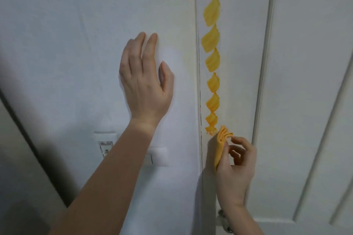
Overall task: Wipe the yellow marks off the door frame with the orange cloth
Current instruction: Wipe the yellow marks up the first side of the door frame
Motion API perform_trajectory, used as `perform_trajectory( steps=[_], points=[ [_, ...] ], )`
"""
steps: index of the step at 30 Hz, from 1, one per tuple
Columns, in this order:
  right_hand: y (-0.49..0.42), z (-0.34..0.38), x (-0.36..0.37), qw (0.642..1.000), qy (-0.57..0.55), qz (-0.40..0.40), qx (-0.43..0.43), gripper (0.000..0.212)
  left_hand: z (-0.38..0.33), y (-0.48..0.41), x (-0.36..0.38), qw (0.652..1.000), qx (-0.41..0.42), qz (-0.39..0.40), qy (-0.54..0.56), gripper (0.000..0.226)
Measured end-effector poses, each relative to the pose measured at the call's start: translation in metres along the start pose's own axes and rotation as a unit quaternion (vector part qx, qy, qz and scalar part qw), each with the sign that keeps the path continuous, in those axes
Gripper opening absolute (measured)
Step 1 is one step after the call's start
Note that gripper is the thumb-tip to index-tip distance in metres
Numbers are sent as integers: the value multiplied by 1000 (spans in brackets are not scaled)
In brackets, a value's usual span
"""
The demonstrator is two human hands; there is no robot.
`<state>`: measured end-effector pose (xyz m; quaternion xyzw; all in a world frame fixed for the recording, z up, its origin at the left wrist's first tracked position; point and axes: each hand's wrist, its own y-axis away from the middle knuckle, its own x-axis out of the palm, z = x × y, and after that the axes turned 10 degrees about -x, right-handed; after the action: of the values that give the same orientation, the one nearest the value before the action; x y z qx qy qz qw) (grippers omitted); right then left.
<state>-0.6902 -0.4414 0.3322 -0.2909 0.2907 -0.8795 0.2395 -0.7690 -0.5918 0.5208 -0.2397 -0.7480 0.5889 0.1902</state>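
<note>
A chain of several yellow marks (211, 44) runs down the white door frame (238, 63), from the top of the view to about two thirds down. My right hand (235, 170) pinches a folded orange cloth (221, 143) between thumb and fingers. The cloth's top edge touches the frame just below and right of the lowest yellow mark (210, 130). My left hand (147, 84) rests flat on the white wall to the left of the frame, fingers apart and holding nothing.
A white light switch plate (158, 156) sits on the wall under my left forearm, with another plate (106, 143) beside it. A white panelled door (315, 101) fills the right side. A metal door handle (223, 221) shows at my right wrist.
</note>
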Motion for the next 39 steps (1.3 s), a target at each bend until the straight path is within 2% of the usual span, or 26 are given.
perform_trajectory(
  steps=[2,6,10,12,18,23,27,32,35,39],
  points=[
    [8,1,10,999,-19,-24,14,31,2,2,2,1000,11,-5,-7,50],
    [23,0,19,1000,-17,-25,5,25,9,1,3,1000,20,-3,-15,51],
    [35,0,26,1000,14,-25,-6,45,11,2,3,1000,20,1,-11,51],
    [32,2,33,999,9,-34,-25,48,12,1,2,1000,19,1,-11,51],
    [14,4,34,999,-34,-36,11,34,13,1,2,1000,14,-3,-14,51],
    [22,12,35,1000,-22,-14,3,44,14,2,3,1000,13,0,-12,51],
    [-9,23,46,998,-65,-4,0,33,13,2,4,1000,9,2,-13,52],
    [0,22,30,997,-53,42,31,46,12,2,3,1000,6,2,-8,52],
    [4,30,40,997,-66,17,27,49,12,2,2,1000,6,7,-8,53],
    [-19,34,49,994,-104,-19,38,34,10,2,2,1000,3,6,-6,52]
  ],
)
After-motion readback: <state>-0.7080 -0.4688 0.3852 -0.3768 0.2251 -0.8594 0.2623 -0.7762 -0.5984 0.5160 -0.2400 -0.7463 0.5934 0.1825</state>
